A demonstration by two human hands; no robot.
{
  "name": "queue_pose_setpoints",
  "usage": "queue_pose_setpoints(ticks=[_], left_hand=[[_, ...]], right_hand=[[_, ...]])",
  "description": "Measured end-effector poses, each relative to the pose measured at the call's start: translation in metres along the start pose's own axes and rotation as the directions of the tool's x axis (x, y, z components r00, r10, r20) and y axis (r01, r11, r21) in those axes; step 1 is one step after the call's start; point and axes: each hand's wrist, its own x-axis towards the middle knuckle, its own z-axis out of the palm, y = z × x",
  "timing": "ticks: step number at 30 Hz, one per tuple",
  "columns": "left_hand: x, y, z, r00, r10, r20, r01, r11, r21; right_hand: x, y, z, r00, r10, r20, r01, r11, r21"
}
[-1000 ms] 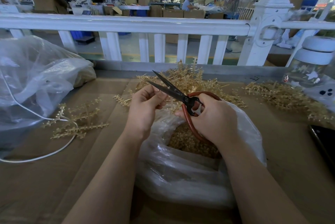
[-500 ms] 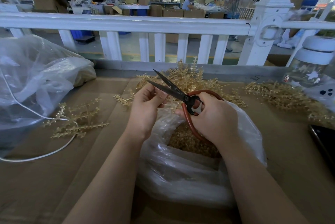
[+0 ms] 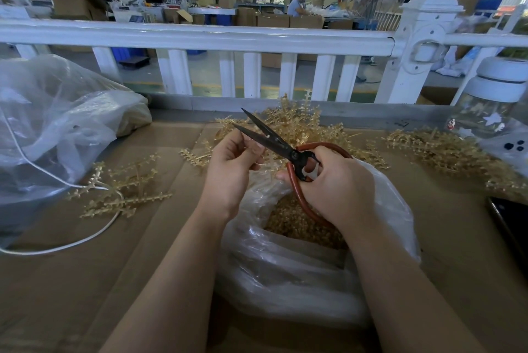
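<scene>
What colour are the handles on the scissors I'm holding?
Reddish-brown loops on the scissors, with dark, near-black blades; the head view shows them in the right hand.
</scene>
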Motion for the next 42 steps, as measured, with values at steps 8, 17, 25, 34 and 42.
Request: queue_pose_setpoints(ticks=[8, 17, 25, 34, 42], left_hand=[[-0.0003, -0.0004, 0.0008, 0.986, 0.143, -0.080, -0.137, 0.988, 0.071], [0.0009, -0.0001, -0.0014, 0.988, 0.110, -0.109, -0.111, 0.994, 0.003], [0.0000, 0.0047, -0.0009, 0.993, 0.073, -0.097, -0.078, 0.996, -0.044], [-0.0021, 0.0042, 0.0033, 0.991, 0.133, -0.025, -0.131, 0.990, 0.058], [-0.0016, 0.0019, 0.0033, 0.995, 0.095, 0.000, -0.094, 0.984, 0.154]], right_hand=[[-0.0001, -0.0001, -0.0007, 1.000, 0.000, -0.018, 0.001, 0.998, 0.056], [-0.0007, -0.0022, -0.0025, 1.000, -0.008, -0.005, 0.009, 0.999, 0.041], [0.0001, -0.0041, -0.0059, 0.999, -0.030, -0.021, 0.031, 0.998, 0.045], [-0.0012, -0.0021, -0.0051, 0.998, -0.057, -0.018, 0.058, 0.998, 0.029], [-0.0008, -0.0014, -0.0031, 1.000, -0.011, 0.018, 0.011, 0.999, 0.033]])
